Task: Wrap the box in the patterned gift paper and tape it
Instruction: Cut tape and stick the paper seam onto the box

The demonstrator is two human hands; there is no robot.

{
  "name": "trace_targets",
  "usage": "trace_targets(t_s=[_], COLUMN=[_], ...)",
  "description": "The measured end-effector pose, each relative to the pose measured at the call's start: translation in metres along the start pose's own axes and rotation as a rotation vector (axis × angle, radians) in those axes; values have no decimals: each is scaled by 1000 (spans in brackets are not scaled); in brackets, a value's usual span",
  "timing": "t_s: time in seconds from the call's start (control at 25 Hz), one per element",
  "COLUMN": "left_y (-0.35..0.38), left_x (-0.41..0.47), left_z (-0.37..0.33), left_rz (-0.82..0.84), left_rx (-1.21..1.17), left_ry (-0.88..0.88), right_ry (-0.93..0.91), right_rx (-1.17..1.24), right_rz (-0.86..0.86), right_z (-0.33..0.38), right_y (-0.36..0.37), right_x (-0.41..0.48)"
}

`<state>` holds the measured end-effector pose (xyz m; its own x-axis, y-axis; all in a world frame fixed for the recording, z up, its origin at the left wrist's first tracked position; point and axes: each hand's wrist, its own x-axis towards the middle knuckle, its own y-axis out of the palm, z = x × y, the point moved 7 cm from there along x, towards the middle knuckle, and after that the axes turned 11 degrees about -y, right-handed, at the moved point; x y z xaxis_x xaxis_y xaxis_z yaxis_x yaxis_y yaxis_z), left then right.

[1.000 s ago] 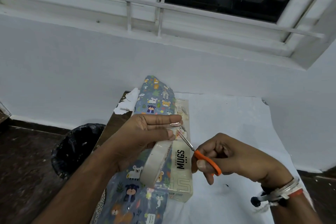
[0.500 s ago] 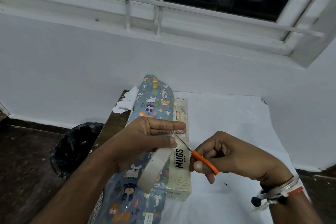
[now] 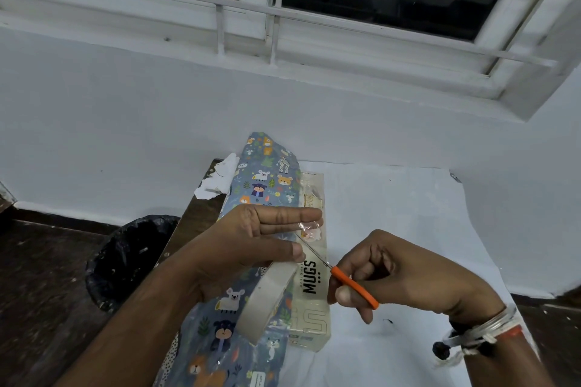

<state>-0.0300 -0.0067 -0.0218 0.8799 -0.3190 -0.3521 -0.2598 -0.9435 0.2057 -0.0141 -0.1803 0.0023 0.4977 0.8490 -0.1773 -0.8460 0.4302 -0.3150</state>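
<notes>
White-covered table bears the animal-print gift paper, draped partly over the "MUGS" box, whose right side is exposed. Left hand grips the tape roll, a clear strip pinched at its fingertips. Right hand grasps orange-handled scissors, blades at the strip.
</notes>
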Motion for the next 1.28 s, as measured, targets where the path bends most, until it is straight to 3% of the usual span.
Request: trace_targets(t_s=[0.16,0.36,0.64,0.84,0.96,1.04,1.08,1.2,1.28], left_y=[-2,-8,-32,-27,-26,-25,-25,-24,-21], left_x=[-2,-8,-19,-17,-15,-15,-14,-13,-13], left_z=[-4,-11,-19,-23,-21,-19,-19,-18,-19], left_rz=[0,45,-22,-35,-47,-41,-38,-54,-69], left_rx=[-12,-33,-96,-81,-88,-75,-70,-71,-51], left_ry=[40,82,176,218,208,209,212,209,211], right_ry=[2,0,24,85,98,103,72,-133,-203], right_rx=[-47,-171,-566,-1147,-1243,-1140,-1001,-279,82], right_rz=[11,-98,-546,-309,-198,-208,-318,-824,-925], right_z=[0,4,4,9,6,4,6,13,15], right_y=[4,-4,-39,4,11,10,6,-16,-16], right_x=[4,6,1,47,54,54,54,45,44])
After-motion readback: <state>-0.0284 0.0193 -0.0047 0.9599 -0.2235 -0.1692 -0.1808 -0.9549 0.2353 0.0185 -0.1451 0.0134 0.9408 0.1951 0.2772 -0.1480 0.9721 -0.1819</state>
